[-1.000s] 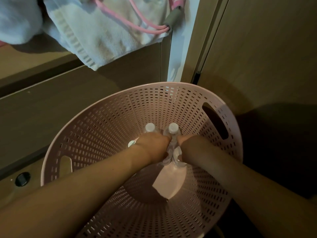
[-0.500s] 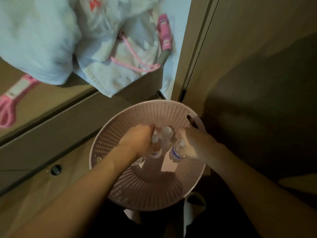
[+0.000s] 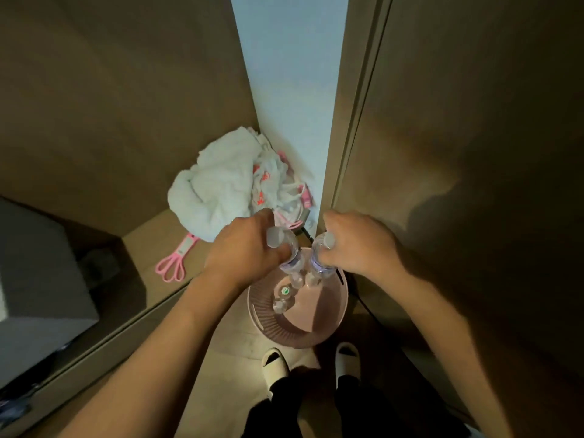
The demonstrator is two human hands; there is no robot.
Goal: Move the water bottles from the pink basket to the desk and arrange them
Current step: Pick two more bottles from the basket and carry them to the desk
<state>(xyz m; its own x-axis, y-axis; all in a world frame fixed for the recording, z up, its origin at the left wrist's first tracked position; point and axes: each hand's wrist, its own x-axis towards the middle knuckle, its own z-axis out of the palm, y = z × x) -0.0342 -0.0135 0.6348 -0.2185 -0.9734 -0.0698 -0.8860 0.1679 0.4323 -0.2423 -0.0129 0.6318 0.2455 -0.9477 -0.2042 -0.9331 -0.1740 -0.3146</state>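
Observation:
The pink basket point(image 3: 328, 324) stands on the floor far below me, between the desk and a wooden panel. My left hand point(image 3: 243, 248) grips a clear water bottle point(image 3: 289, 251) by its neck, white cap up. My right hand point(image 3: 357, 245) grips a second clear water bottle point(image 3: 320, 254) the same way. Both bottles hang side by side above the basket's far rim. More bottles point(image 3: 282, 300) lie in the bottom of the basket, one showing a green-marked cap. The desk point(image 3: 151, 245) lies to the left.
On the desk's back corner sits a heap of white towels point(image 3: 221, 191) with a pink skipping rope point(image 3: 177, 263) trailing forward. A grey box point(image 3: 34, 286) fills the desk's left part. A black cable point(image 3: 363, 301) runs beside the basket. My feet in white slippers point(image 3: 275, 365) stand just before it.
Both hands have lifted out of the basket, each with a bottle, and the view has risen, so the basket now looks small and far below.

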